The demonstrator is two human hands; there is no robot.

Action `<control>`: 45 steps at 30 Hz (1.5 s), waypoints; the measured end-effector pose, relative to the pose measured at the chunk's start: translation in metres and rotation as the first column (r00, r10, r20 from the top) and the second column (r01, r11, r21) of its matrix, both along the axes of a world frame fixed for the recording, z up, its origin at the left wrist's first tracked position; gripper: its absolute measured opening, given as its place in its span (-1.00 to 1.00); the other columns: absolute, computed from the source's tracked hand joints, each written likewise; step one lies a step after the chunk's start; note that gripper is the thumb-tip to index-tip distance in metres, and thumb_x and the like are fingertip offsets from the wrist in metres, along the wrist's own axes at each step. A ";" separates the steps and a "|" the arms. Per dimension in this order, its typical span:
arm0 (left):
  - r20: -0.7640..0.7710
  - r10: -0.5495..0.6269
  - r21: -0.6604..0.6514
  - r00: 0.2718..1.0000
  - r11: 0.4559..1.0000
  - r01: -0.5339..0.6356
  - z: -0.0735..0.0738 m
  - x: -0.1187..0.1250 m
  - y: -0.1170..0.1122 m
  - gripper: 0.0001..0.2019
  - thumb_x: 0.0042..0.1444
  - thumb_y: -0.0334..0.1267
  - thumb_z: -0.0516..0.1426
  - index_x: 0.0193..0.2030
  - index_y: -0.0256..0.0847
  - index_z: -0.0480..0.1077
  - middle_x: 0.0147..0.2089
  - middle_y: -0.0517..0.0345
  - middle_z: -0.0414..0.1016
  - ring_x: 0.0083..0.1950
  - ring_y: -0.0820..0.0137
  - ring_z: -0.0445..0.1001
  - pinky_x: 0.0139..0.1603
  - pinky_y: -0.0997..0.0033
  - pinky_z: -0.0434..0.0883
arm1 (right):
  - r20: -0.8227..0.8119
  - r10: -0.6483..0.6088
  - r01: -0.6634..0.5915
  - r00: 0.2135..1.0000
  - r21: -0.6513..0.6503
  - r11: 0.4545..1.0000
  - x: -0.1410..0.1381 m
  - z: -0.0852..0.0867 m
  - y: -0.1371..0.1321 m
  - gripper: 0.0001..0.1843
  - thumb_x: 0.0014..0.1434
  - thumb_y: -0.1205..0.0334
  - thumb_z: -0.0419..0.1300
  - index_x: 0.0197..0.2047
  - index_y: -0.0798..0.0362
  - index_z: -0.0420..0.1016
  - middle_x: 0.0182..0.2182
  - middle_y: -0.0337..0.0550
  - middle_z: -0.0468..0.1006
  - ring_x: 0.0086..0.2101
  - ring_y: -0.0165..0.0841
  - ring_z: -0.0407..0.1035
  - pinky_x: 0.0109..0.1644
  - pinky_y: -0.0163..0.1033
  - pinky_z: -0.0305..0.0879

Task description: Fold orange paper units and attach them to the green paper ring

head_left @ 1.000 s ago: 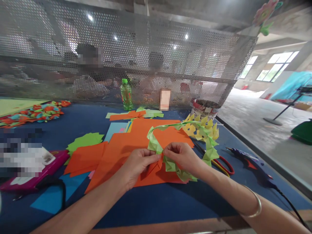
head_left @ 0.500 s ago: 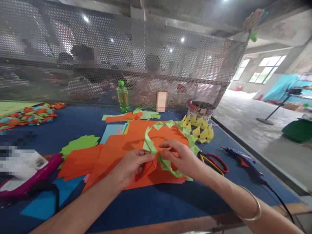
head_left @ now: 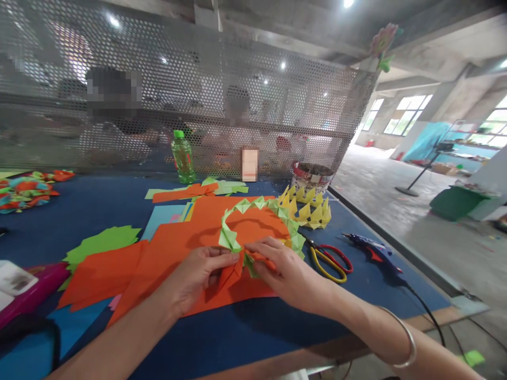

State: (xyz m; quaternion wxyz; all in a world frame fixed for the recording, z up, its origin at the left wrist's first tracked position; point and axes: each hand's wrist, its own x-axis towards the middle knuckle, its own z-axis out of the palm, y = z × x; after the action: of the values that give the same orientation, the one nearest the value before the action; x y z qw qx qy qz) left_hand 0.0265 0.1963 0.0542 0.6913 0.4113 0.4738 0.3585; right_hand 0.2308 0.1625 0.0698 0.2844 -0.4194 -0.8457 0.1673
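Observation:
My left hand [head_left: 196, 279] is closed, pinching a folded orange paper strip [head_left: 230, 275] between thumb and fingers. Close beside it, my right hand [head_left: 291, 274] is closed too, its fingertips at the same orange paper, where the join is partly covered by the fingers. A chain of folded light-green paper points [head_left: 228, 236] curves round in a ring beyond both hands, one part passing under the right fingers. Beneath all this lies a stack of large orange paper sheets [head_left: 178, 237].
Right of the hands lie scissors [head_left: 328, 264] with red and yellow handles and a blue glue gun [head_left: 374, 252]. Beyond them are a yellow paper crown [head_left: 311, 214] and a bucket [head_left: 312, 178]. Green paper [head_left: 101, 245], a magenta device [head_left: 39, 287] and a green bottle [head_left: 183, 158] are leftward.
My right hand has lowered and its fingertips have closed in by the orange paper. The left hand keeps its pinch. The whole view has shifted, moving the scene leftward.

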 end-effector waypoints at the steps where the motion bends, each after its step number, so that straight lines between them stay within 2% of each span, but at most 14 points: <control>1: -0.001 0.003 -0.002 1.000 1.000 -0.003 0.000 0.000 0.000 -0.77 -0.20 -0.20 0.45 -0.56 -0.25 0.53 -0.77 0.31 0.32 -0.80 0.60 0.13 -0.77 0.55 0.06 | 0.004 -0.002 0.002 1.000 0.008 1.000 -0.002 -0.001 0.000 -0.61 0.32 0.44 0.10 0.19 0.07 0.42 -0.01 0.02 0.55 0.01 -0.24 0.45 0.12 -0.12 0.40; 3: 0.004 0.025 -0.019 1.000 1.000 -0.025 0.002 0.000 0.000 -0.78 -0.21 -0.23 0.46 -0.57 -0.25 0.53 -0.74 0.28 0.37 -0.76 0.58 0.20 -0.74 0.57 0.13 | 0.026 -0.041 0.039 0.999 0.073 0.997 -0.001 -0.001 0.002 -0.63 0.31 0.40 0.13 0.16 0.05 0.45 -0.04 -0.04 0.58 -0.03 -0.28 0.48 0.08 -0.20 0.43; 6: 0.035 0.065 -0.060 0.997 0.996 -0.063 0.004 0.000 0.001 -0.82 -0.20 -0.31 0.46 -0.54 -0.28 0.55 -0.61 0.17 0.52 -0.61 0.52 0.41 -0.60 0.61 0.33 | 0.047 -0.201 0.186 0.978 0.220 0.957 0.020 0.008 0.015 -0.69 0.28 0.32 0.18 0.09 0.01 0.49 -0.04 -0.11 0.59 -0.06 -0.30 0.49 0.03 -0.25 0.44; 9: 0.076 0.083 -0.075 0.994 0.994 -0.077 0.002 -0.002 0.002 -0.84 -0.18 -0.34 0.45 -0.50 -0.30 0.58 -0.49 0.10 0.61 -0.50 0.48 0.52 -0.49 0.63 0.41 | -0.013 -0.417 0.398 0.909 0.326 0.858 0.063 0.017 0.043 -0.68 0.28 0.31 0.10 0.08 0.10 0.47 -0.01 0.06 0.54 0.02 -0.12 0.42 0.13 0.01 0.34; 11: 0.080 0.081 -0.074 0.993 0.994 -0.075 0.001 -0.003 0.003 -0.85 -0.15 -0.32 0.44 -0.48 -0.30 0.58 -0.46 0.07 0.63 -0.46 0.46 0.54 -0.46 0.63 0.42 | -0.021 -0.535 0.507 0.844 0.353 0.786 0.093 0.019 0.064 -0.64 0.24 0.32 0.09 0.08 0.16 0.47 -0.02 0.16 0.52 -0.01 -0.02 0.40 0.10 0.14 0.30; 12: 0.075 0.078 -0.075 0.994 0.994 -0.073 0.000 -0.003 0.003 -0.85 -0.15 -0.32 0.44 -0.48 -0.31 0.59 -0.46 0.06 0.63 -0.46 0.44 0.55 -0.46 0.61 0.43 | -0.007 -0.568 0.533 0.823 0.353 0.769 0.106 0.017 0.073 -0.63 0.21 0.32 0.12 0.07 0.17 0.48 -0.05 0.16 0.54 -0.03 -0.01 0.41 0.07 0.14 0.31; 15: 0.077 0.077 -0.079 0.994 0.994 -0.071 0.000 -0.003 0.002 -0.84 -0.15 -0.30 0.44 -0.49 -0.29 0.58 -0.46 0.05 0.64 -0.45 0.40 0.57 -0.43 0.56 0.46 | 0.060 -0.588 0.537 0.806 0.341 0.771 0.129 0.007 0.088 -0.67 0.15 0.33 0.15 -0.01 0.08 0.54 -0.14 0.02 0.62 -0.08 -0.09 0.44 0.07 0.04 0.31; 19: 0.099 0.087 -0.089 0.991 0.993 -0.078 -0.001 -0.004 0.002 -0.84 -0.18 -0.32 0.44 -0.48 -0.28 0.59 -0.45 0.05 0.64 -0.44 0.37 0.57 -0.39 0.52 0.48 | 0.105 -0.591 0.526 0.799 0.354 0.773 0.134 -0.001 0.091 -0.68 0.17 0.34 0.14 -0.02 0.04 0.56 -0.19 -0.06 0.66 -0.08 -0.11 0.44 0.08 0.02 0.30; 26: 0.067 0.083 -0.071 0.994 0.994 -0.078 -0.004 -0.004 0.004 -0.86 -0.14 -0.31 0.43 -0.50 -0.29 0.58 -0.49 0.07 0.62 -0.48 0.44 0.53 -0.46 0.58 0.42 | 0.067 -0.576 0.499 0.815 0.424 0.756 0.120 0.009 0.069 -0.67 0.24 0.29 0.10 0.04 0.09 0.53 -0.04 0.07 0.59 0.00 -0.03 0.39 0.10 0.11 0.30; 30: 0.077 0.070 -0.078 0.995 0.995 -0.064 -0.002 -0.003 0.003 -0.85 -0.14 -0.31 0.43 -0.46 -0.30 0.59 -0.46 0.05 0.63 -0.47 0.44 0.53 -0.42 0.56 0.43 | 0.080 -0.443 0.374 0.893 0.414 0.830 0.086 0.013 0.036 -0.75 0.31 0.30 0.09 -0.01 0.02 0.54 -0.06 -0.02 0.60 -0.03 -0.15 0.42 0.10 0.00 0.30; 33: 0.095 0.061 -0.059 0.994 0.997 -0.056 0.000 -0.001 0.001 -0.85 -0.16 -0.31 0.43 -0.51 -0.30 0.57 -0.50 0.07 0.60 -0.49 0.44 0.51 -0.44 0.54 0.40 | 0.106 -0.245 0.188 0.964 0.383 0.904 0.048 0.010 0.010 -0.80 0.31 0.34 0.13 -0.09 -0.02 0.55 -0.13 -0.11 0.62 -0.09 -0.23 0.44 0.03 -0.08 0.33; 36: 0.115 0.058 -0.021 0.992 0.998 -0.056 0.001 0.001 -0.001 -0.83 -0.20 -0.30 0.42 -0.56 -0.30 0.54 -0.52 0.10 0.58 -0.50 0.44 0.49 -0.43 0.53 0.39 | 0.155 -0.126 0.059 0.980 0.381 0.923 0.012 0.004 -0.006 -0.77 0.26 0.28 0.22 0.00 -0.02 0.51 -0.09 -0.10 0.61 -0.08 -0.19 0.42 0.06 -0.02 0.29; 39: 0.117 0.065 0.008 0.991 0.998 -0.066 -0.001 0.002 -0.001 -0.83 -0.24 -0.29 0.41 -0.54 -0.30 0.53 -0.48 0.09 0.59 -0.45 0.41 0.51 -0.38 0.49 0.40 | 0.280 -0.145 0.002 0.949 0.456 0.890 -0.012 -0.006 -0.008 -0.63 0.24 0.30 0.23 0.12 0.05 0.44 -0.05 -0.03 0.58 -0.06 -0.14 0.39 0.08 0.04 0.27; 45: 0.106 0.076 0.035 0.991 0.996 -0.080 -0.001 0.003 -0.003 -0.89 -0.25 -0.32 0.32 -0.55 -0.29 0.51 -0.46 0.11 0.58 -0.44 0.40 0.49 -0.35 0.45 0.39 | 0.370 -0.227 -0.065 0.901 0.631 0.773 -0.028 -0.020 0.000 -0.72 0.34 0.44 0.04 0.04 0.18 0.49 -0.14 0.03 0.60 -0.08 -0.12 0.39 0.05 0.01 0.26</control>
State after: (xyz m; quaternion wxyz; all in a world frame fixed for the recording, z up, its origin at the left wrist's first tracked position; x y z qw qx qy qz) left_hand 0.0295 0.1933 0.0529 0.6923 0.3868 0.4454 0.4155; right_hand 0.2032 0.1628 0.0500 0.2233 -0.3631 -0.8739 -0.2335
